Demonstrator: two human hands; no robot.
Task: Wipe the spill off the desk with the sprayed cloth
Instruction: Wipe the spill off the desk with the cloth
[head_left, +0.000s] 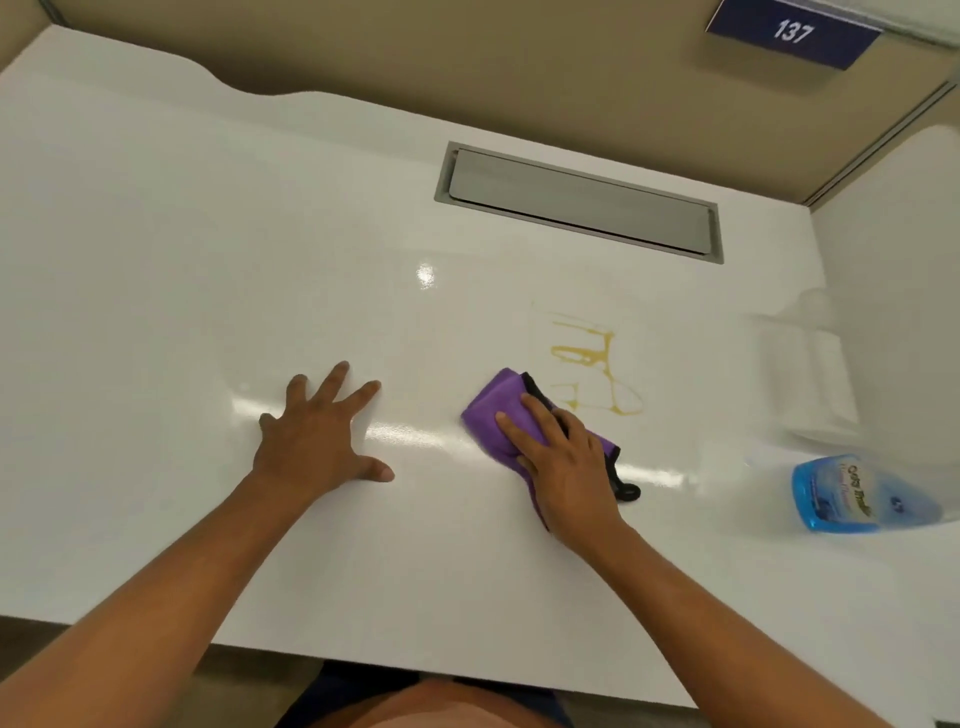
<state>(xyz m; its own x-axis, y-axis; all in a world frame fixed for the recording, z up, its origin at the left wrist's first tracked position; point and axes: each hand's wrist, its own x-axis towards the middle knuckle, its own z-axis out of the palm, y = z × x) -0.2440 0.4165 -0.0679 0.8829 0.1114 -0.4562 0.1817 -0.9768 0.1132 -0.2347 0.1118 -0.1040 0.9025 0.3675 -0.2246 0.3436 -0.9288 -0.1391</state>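
Purple cloth (493, 415) lies folded on the white tabletop (208, 260), toward the right part of it and closer to the near edge than to the far edge. The right hand (561, 462) lies flat on top of this cloth with the fingers stretched out, pressing it down; the hand does not close around it. A black border of the cloth shows beside the fingers, and a small black loop (626, 491) comes out from under the hand on its right side.

Just beyond the cloth, on the far-right side of it, thin yellow lines of the spill (584, 356) are on the tabletop. The cloth's far edge is very near to the closest lines; if it touches them is not clear.

The left hand (322, 436) is open, palm down, with the fingers spread, resting on the bare tabletop well to the left of the cloth.

Near the right edge of the tabletop lies a spray bottle (852, 493) with blue liquid, blurred. A grey metal flap (579, 200) is set into the tabletop close to the far edge.
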